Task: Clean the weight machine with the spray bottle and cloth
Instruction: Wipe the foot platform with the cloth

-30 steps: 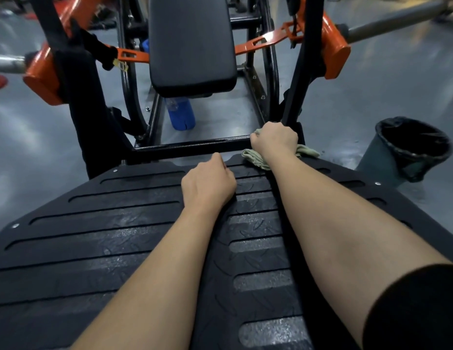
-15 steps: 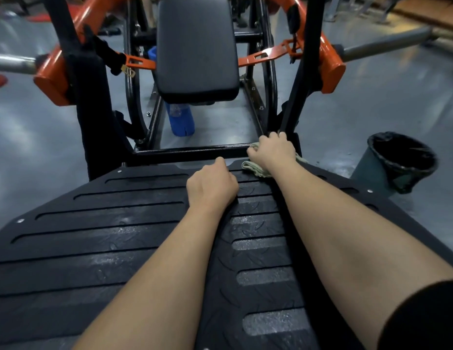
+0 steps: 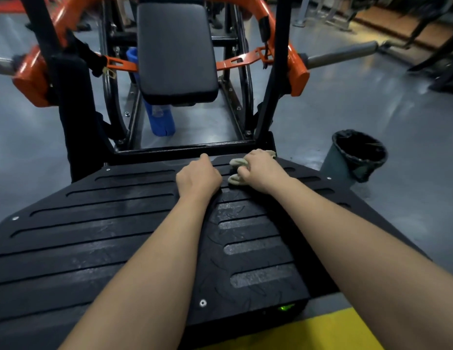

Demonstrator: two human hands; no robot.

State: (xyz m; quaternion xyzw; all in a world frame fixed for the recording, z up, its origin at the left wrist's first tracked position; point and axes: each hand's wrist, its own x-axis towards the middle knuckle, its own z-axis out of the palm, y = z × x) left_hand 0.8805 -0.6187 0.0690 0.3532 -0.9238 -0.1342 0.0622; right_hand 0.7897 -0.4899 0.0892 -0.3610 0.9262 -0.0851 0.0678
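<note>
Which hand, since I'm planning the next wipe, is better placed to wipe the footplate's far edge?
Right, likely. The right hand grips the cloth on the footplate near its far edge. The left hand rests beside it as a fist, holding no cloth.

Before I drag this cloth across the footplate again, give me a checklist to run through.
1. Cloth held: right hand grips the cloth. Ok.
2. Cloth on the surface: it lies on the footplate near its far edge. Ok.
3. Path to the left free: left hand rests, fingers curled, right beside the cloth. Not ok.
4. Spray at hand: blue bottle stands on the floor under the seat pad, in neither hand. Not ok.
5. Footplate damp enough: some sheen only. Cannot tell.
6. Bin out of the way: it stands on the floor, right of the footplate. Ok.
</note>
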